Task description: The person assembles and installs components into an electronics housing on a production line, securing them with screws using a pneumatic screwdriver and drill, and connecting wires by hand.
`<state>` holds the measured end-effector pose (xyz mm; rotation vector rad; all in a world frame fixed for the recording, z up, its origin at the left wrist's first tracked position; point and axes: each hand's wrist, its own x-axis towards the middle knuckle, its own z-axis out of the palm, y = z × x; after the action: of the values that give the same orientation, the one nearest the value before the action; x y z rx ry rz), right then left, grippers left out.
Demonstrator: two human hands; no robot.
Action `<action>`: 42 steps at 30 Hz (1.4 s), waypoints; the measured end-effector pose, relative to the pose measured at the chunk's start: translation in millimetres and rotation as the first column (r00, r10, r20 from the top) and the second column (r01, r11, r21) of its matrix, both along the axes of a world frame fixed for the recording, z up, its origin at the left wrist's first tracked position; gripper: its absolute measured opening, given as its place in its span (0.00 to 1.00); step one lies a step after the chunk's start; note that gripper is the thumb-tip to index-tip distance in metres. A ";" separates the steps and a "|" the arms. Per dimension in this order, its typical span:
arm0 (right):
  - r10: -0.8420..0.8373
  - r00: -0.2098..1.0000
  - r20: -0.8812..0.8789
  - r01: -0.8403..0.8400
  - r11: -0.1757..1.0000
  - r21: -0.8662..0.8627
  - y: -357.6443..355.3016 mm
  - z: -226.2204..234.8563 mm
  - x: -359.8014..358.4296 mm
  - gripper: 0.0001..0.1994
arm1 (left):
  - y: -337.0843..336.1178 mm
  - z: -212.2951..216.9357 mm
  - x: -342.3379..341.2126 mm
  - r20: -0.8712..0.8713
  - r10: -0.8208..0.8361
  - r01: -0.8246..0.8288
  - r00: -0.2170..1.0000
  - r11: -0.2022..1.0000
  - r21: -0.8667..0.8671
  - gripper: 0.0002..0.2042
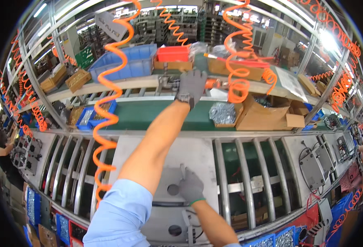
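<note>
My left hand [191, 85], in a grey glove, reaches far forward to the shelf edge. Its fingers curl over an air tool whose orange end [212, 83] sticks out to the right; the glove hides the tool's middle. My right hand [191, 186], in a grey glove with a green cuff, is low over a grey metal housing [165, 181] with a round hole. Its fingers are drawn together beside a thin, light upright piece [182, 171], too small to name. The housing rests on a pale metal plate [198, 150] across the roller line.
Orange coiled hoses [107, 78] hang before the shelf. A blue bin [126, 61] and a red bin [173, 53] stand on it. Below are a bag of small metal parts [223, 113] and an open carton [259, 117]. Rollers [245, 181] flank the plate. At far left, another person [2, 148] works.
</note>
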<state>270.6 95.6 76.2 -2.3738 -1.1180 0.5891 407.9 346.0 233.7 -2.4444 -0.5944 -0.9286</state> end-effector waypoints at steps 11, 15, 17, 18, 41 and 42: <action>-0.174 0.662 0.729 -0.400 0.741 0.540 29.9 127.1 48.5 0.40 | -118.9 -6.8 -157.8 0.921 0.266 0.877 0.286 -0.459 -0.140 0.22; 0.072 0.731 0.678 -0.454 0.794 0.404 -6.7 104.6 15.0 0.45 | -126.7 -43.1 -207.2 0.819 0.146 0.746 0.555 -0.523 -0.412 0.28; 0.004 0.935 0.355 -0.260 0.689 0.677 -33.1 65.0 23.5 0.42 | -102.8 -67.1 -232.8 0.826 0.058 0.606 0.560 -0.709 -0.361 0.30; -0.027 0.999 -0.046 0.053 0.654 0.754 -44.8 40.8 34.2 0.35 | -98.8 -79.3 -234.5 0.841 0.002 0.570 0.541 -0.736 -0.365 0.30; 0.141 0.686 -0.713 0.330 0.814 0.478 -41.6 -12.9 24.5 0.28 | -108.2 -119.1 -227.2 0.672 -0.013 0.426 0.741 -0.764 -0.485 0.20; 0.132 0.660 -0.740 0.356 0.812 0.462 -42.7 -9.9 25.9 0.28 | -110.3 -121.3 -227.7 0.672 -0.011 0.428 0.740 -0.764 -0.484 0.20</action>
<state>296.5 52.9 66.3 -1.4026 -0.6072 0.9117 180.2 235.7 112.4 -4.9802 -0.8627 -0.9870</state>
